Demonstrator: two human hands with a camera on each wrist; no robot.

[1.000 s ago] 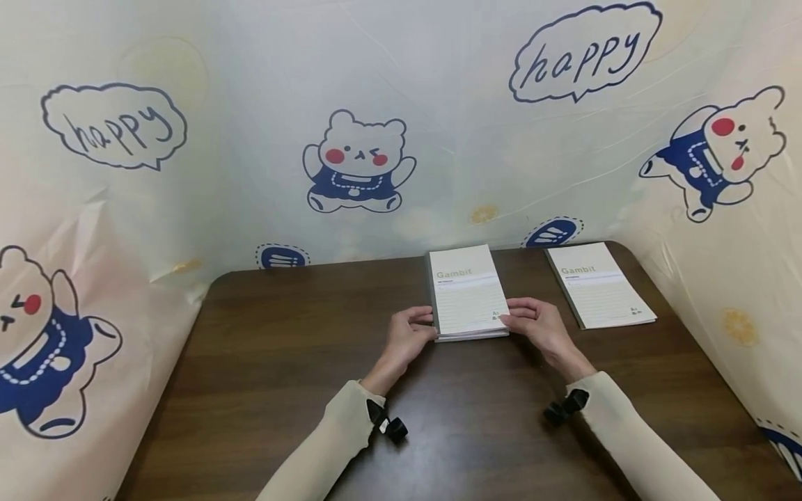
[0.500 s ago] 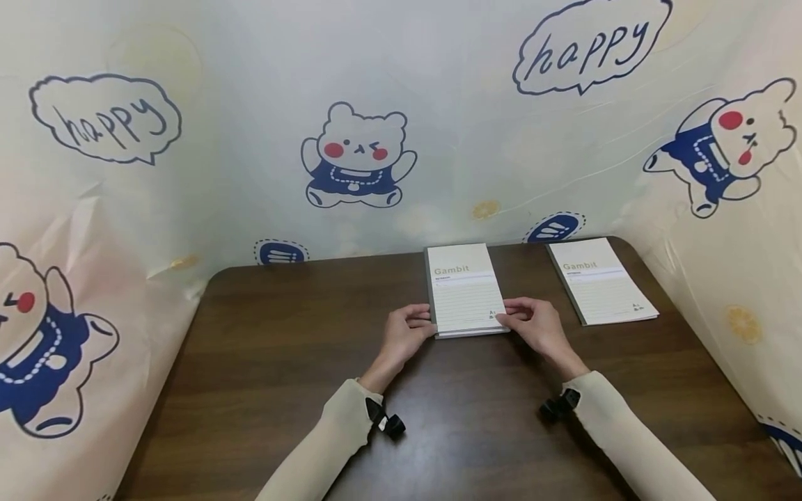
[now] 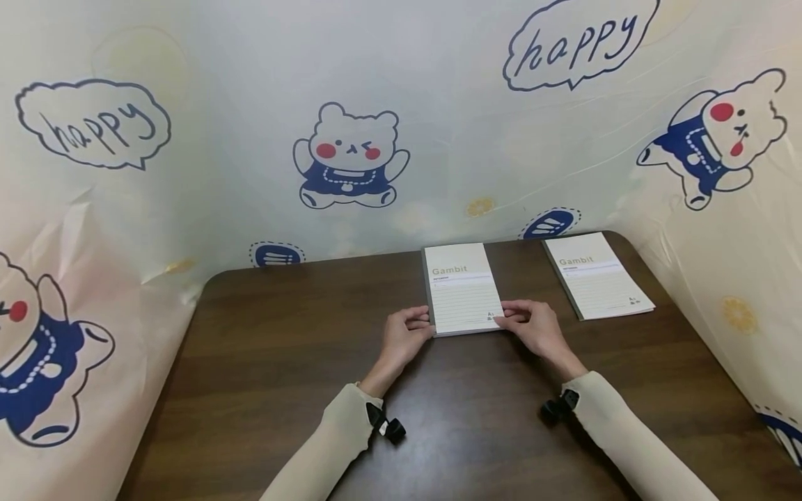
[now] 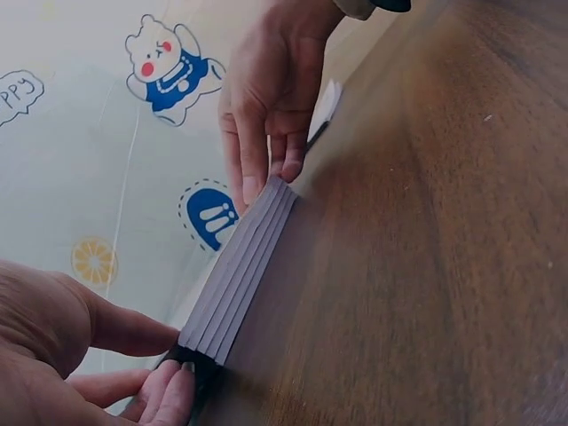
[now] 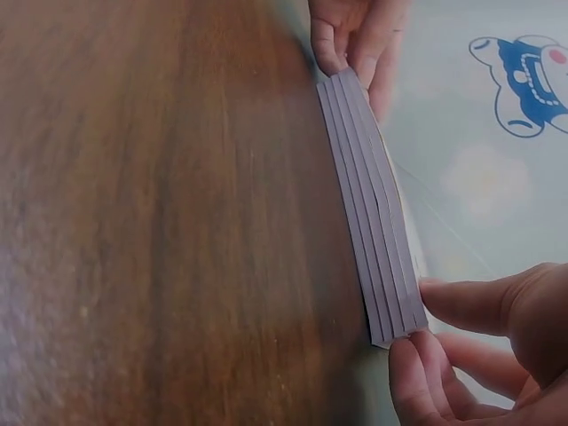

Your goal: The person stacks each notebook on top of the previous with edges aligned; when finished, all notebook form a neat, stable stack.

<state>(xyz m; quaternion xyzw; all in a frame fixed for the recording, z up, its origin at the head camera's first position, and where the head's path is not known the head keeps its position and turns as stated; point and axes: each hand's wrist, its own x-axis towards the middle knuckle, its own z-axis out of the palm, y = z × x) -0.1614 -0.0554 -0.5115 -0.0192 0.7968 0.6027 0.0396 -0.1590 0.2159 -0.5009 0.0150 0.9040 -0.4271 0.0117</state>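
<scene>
"Left hand [image 3: 404, 337]: what has it got?"

"It pinches the near left corner of the notebook stack [image 3: 466, 289], thumb and curled fingers closed on it. The right hand [image 3: 539, 328] grips the near right corner likewise."

"Anything different from a second ago?"

"Yes. Back then the lower notebooks poked out unevenly past the top cover, toward the hands; now that near edge looks much more even. Both hands keep to the same corners."

"And the make of it?"

"Flat and rectangular, with a white cover, gold 'Gambit' lettering, printed lines and a dark grey spine [image 3: 429, 293]. The page edges [image 5: 373, 213] show as pale, slightly wavy layers. Beneath is a dark brown, wood-grained counter [image 3: 301, 362]."

"Where does it lie?"

"Between the two hands, reaching away from them. A single notebook [image 3: 598, 278] lies beyond the right hand, off to its right, apart from the stack."
</scene>
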